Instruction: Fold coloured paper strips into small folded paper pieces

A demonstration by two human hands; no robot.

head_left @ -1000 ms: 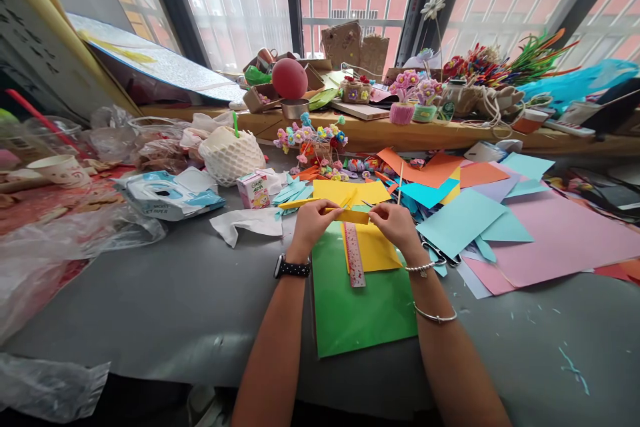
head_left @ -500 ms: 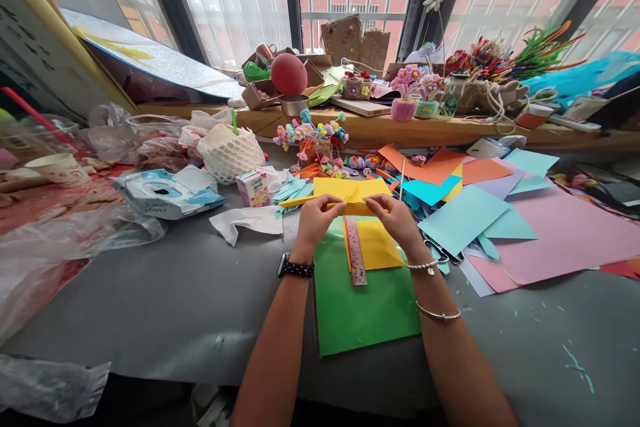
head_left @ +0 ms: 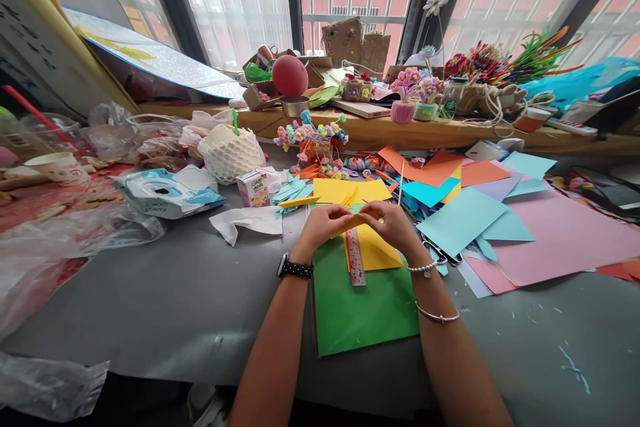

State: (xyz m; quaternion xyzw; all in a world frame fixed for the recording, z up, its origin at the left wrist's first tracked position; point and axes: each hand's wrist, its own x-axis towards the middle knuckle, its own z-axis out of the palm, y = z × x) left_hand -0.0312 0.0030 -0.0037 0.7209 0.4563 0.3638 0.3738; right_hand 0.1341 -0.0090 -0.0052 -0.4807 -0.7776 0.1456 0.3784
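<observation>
In the head view, the fingers of the left hand (head_left: 320,230) and the right hand (head_left: 395,228) pinch a small piece of yellow paper (head_left: 347,226), held between them. Just below the fingers, a patterned ruler (head_left: 355,257) lies partly on a yellow sheet (head_left: 383,252), with a green sheet (head_left: 367,320) under both. The small piece looks light and thin, so it should bend easily and could tear; hold it gently by both ends.
</observation>
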